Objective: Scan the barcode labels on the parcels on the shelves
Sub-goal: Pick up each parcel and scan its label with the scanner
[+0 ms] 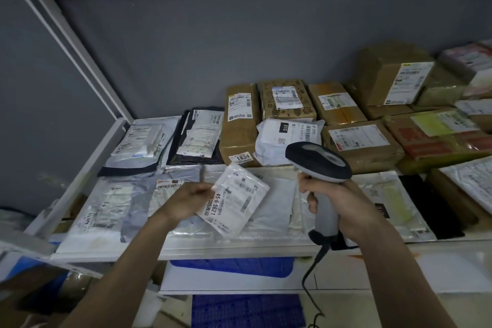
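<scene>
Flat white plastic mailer (pixel 234 201), label up, pinched at its edge by left hand (pixel 190 198), raised over shelf (pixel 239 249). Right hand (pixel 343 204) beside it grips one corded grey scanner (pixel 320 168). Beyond: taped brown cardboard boxes (pixel 241 130), crinkled poly bags (pixel 197 136).

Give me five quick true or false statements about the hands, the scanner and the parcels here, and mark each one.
1. The right hand grips the scanner. True.
2. The left hand is empty. False: it pinches a small flat parcel.
3. Cardboard boxes sit at the back of the shelf. True.
4. The scanner is cordless. False: a cable hangs from its handle.
5. The held parcel's label faces down. False: its printed label faces up.
</scene>
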